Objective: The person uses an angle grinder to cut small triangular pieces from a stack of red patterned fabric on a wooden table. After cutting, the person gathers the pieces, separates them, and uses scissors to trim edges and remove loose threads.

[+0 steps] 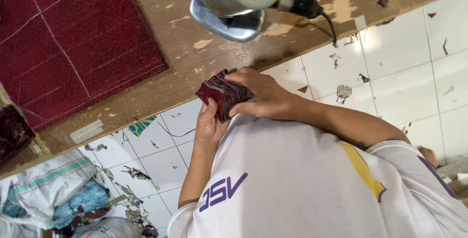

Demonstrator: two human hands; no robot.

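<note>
Currently | left hand (209,123) and right hand (261,94) both pinching a folded dark-red fabric stack (223,94), edges kept aligned | beyond the grip: grey cutting machine (234,4) on bench (204,67)

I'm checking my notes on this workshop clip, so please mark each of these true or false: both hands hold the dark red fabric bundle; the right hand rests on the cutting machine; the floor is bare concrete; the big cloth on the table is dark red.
1. Both hands hold the dark red fabric bundle. True: the left hand and right hand grip the fabric bundle.
2. The right hand rests on the cutting machine. False: the cutting machine stands alone on the wooden table.
3. The floor is bare concrete. False: the floor is white tile, littered with scraps.
4. The big cloth on the table is dark red. True: the cloth also bears pale lines.
</note>
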